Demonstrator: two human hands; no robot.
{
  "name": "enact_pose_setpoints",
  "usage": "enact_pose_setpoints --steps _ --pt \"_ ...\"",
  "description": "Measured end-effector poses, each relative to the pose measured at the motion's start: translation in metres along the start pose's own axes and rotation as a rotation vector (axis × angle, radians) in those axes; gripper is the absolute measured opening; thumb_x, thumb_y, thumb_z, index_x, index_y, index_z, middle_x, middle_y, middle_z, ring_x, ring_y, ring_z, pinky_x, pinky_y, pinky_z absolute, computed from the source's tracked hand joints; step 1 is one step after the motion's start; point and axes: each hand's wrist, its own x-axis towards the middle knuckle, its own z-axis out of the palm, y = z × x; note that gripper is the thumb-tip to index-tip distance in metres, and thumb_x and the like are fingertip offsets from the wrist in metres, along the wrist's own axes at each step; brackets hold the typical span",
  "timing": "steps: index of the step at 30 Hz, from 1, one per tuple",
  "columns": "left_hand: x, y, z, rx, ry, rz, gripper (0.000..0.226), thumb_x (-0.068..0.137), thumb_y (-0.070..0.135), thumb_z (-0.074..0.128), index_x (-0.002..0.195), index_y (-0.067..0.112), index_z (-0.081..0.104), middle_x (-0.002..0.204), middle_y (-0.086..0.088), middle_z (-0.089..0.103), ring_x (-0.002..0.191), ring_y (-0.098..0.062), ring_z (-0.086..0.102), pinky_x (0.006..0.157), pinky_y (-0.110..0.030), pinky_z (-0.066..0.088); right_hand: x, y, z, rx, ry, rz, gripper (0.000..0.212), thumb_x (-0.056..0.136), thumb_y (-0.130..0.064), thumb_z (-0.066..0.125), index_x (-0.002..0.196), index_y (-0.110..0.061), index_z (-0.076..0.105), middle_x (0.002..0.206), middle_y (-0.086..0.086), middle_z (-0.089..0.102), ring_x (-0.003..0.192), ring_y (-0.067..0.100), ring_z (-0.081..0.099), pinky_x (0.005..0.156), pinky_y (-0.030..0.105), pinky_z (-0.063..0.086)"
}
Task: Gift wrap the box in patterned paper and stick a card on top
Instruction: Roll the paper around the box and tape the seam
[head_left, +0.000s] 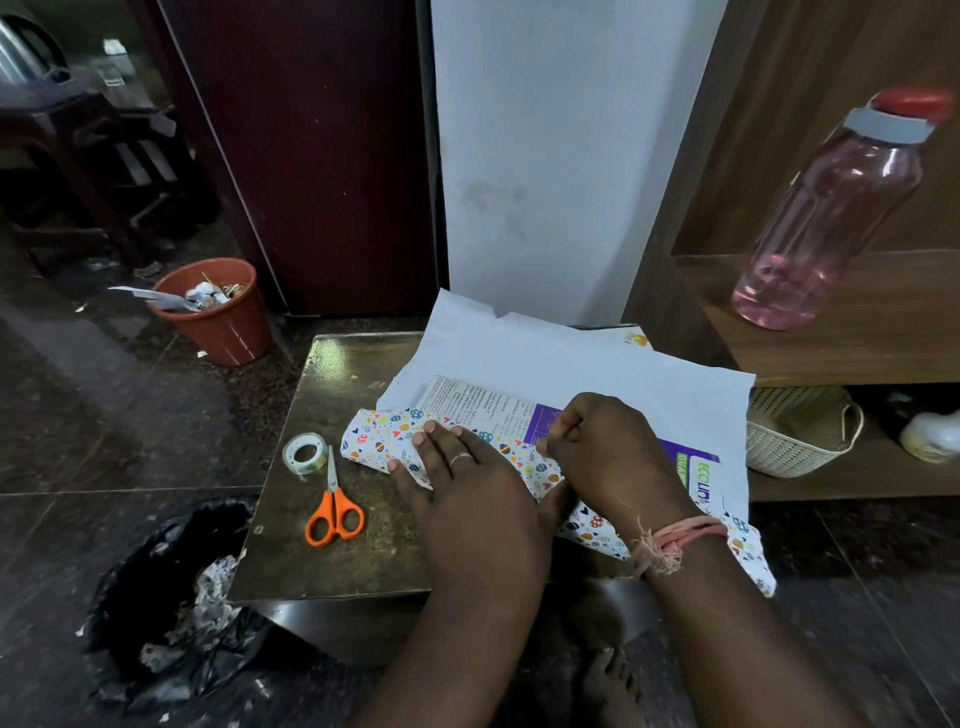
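Low table (332, 566) – left hand (457, 467) flat on patterned paper (379, 434); right hand (597, 447) pinching its edge; box (696, 475) reads "ECOLIN".

The paper (571, 358) is plain white on its inner side, and its outer side (384, 436) is white with small coloured eggs, hearts and leaves. The box (675, 457) is purple with a white panel of black print and green letters. The scissors (335, 512) have orange handles. The tape roll (305, 453) is clear. The worktop (337, 545) is dark brownish-gold. The bin (218, 312) is terracotta orange, and the bottle (831, 208) is pink with a red cap
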Motion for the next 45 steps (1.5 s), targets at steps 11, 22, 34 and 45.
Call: enact_pose_setpoints --steps 11,22,34,45 --pt "0.0 -0.001 -0.001 -0.001 -0.008 0.009 0.122 0.072 0.087 0.021 0.138 -0.01 0.055 0.145 -0.034 0.051 0.141 -0.044 0.046 0.114 -0.068 0.028 0.01 0.012 0.009 0.077 0.168 0.043 0.025 0.079 -0.019 0.085 0.076 -0.013 0.061 0.073 -0.003 0.063 0.066 0.007 0.054 0.051 0.022 0.031" --pt "0.0 -0.001 -0.002 -0.025 0.002 -0.009 0.117 0.069 0.088 0.043 0.132 -0.009 0.061 0.14 -0.033 0.056 0.136 -0.042 0.052 0.111 -0.067 0.032 0.012 0.015 0.014 0.065 0.266 0.023 0.027 0.086 -0.03 0.079 0.077 -0.015 0.058 0.073 -0.005 0.062 0.069 0.009 0.055 0.055 0.019 0.033" --pt "0.032 -0.062 -0.041 -0.523 0.214 -0.095 0.044 0.083 0.012 0.057 0.127 0.018 0.061 0.116 -0.015 0.063 0.105 -0.036 0.059 0.088 -0.05 0.05 0.007 0.025 -0.014 0.432 0.219 -0.005 0.026 0.09 -0.03 0.075 0.084 -0.008 0.061 0.076 0.01 0.07 0.071 0.027 0.067 0.058 0.028 0.044" --pt "0.075 -0.168 -0.024 -0.381 -0.211 -0.554 0.063 0.08 0.029 0.075 0.133 0.015 0.044 0.14 -0.024 0.05 0.131 -0.046 0.044 0.11 -0.055 0.039 -0.002 -0.004 0.001 0.527 0.226 -0.189 0.024 0.088 -0.028 0.077 0.08 -0.014 0.059 0.068 0.007 0.067 0.066 0.031 0.064 0.065 0.04 0.051"
